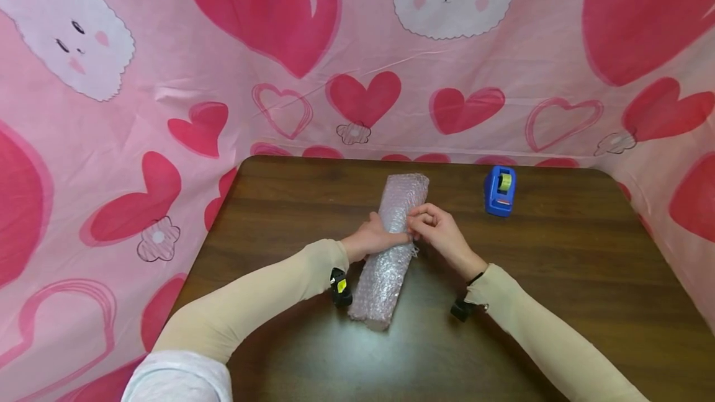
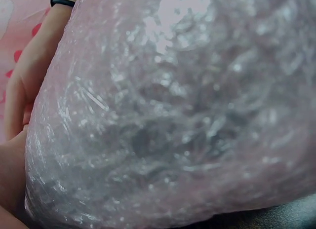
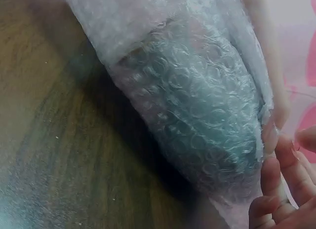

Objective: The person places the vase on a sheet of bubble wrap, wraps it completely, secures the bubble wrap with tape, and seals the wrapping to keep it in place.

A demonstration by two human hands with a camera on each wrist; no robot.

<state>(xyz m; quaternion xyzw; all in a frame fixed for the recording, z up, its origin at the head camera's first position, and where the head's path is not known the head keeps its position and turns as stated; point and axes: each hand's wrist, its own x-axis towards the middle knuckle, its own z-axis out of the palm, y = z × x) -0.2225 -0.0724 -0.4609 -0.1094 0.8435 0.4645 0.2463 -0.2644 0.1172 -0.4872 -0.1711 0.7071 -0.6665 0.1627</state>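
A long bundle in clear bubble wrap (image 1: 385, 278) lies slanted across the brown table, and something dark shows faintly through the wrap in the right wrist view. My left hand (image 1: 373, 239) holds the bundle near its middle, the thumb lying across the top. At the bundle's right edge, my right hand (image 1: 438, 231) has its fingers curled and pinches at the loose edge of the bubble wrap (image 3: 192, 100). Whether a strip of tape is between those fingertips is too small to tell. In the left wrist view the wrap (image 2: 168, 110) hides most of both hands.
A blue tape dispenser (image 1: 499, 194) with a yellowish roll stands at the back right of the table (image 1: 558, 253). Pink cloth (image 1: 413, 79) printed with hearts hangs behind the table and along its sides. Each wrist carries a small black camera.
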